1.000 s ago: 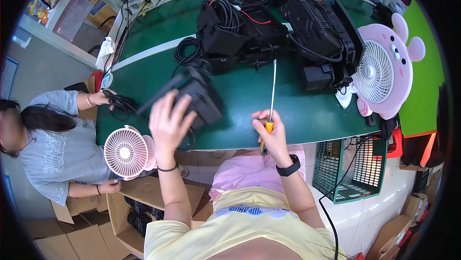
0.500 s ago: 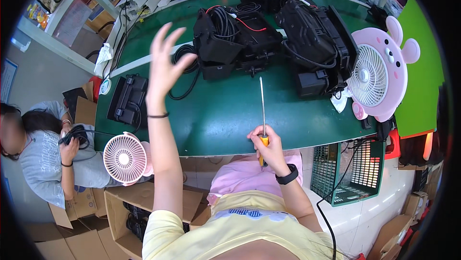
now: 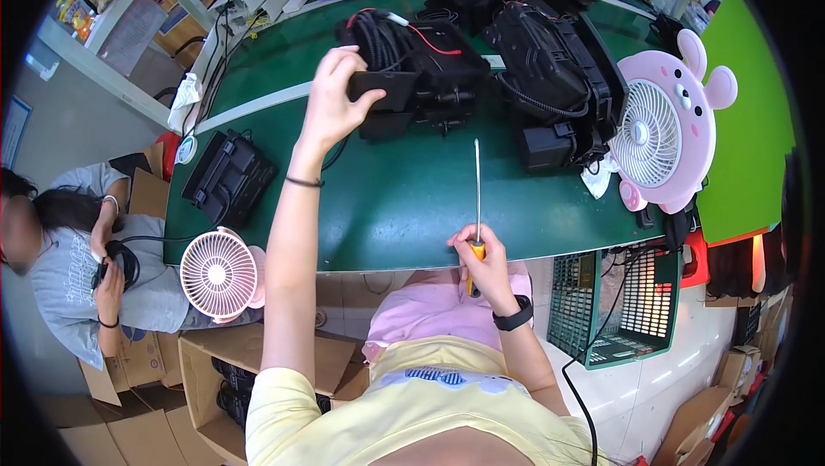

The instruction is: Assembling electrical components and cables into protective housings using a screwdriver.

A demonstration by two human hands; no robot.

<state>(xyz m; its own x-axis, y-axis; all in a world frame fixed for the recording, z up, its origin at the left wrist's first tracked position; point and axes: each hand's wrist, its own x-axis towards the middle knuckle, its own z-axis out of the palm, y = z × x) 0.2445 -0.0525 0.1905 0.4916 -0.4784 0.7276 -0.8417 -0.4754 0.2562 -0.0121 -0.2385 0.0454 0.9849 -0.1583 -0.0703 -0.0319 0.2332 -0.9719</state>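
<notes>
Green bench point(image 3: 404, 208) carries black units: left hand point(image 3: 337, 105) grips a flat black part point(image 3: 384, 90) against the cabled black pile point(image 3: 421, 62); right hand point(image 3: 484, 264) is closed on a yellow-handled screwdriver point(image 3: 475, 199) at the near edge, shaft pointing away. Pink fan point(image 3: 657, 135) stands right, another black unit point(image 3: 228, 175) left

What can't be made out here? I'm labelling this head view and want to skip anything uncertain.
- Black unit: its near face is hidden under the left hand.
- Screwdriver: handle mostly wrapped by the right hand.
- Far bench clutter: small, bent at the rim.
</notes>
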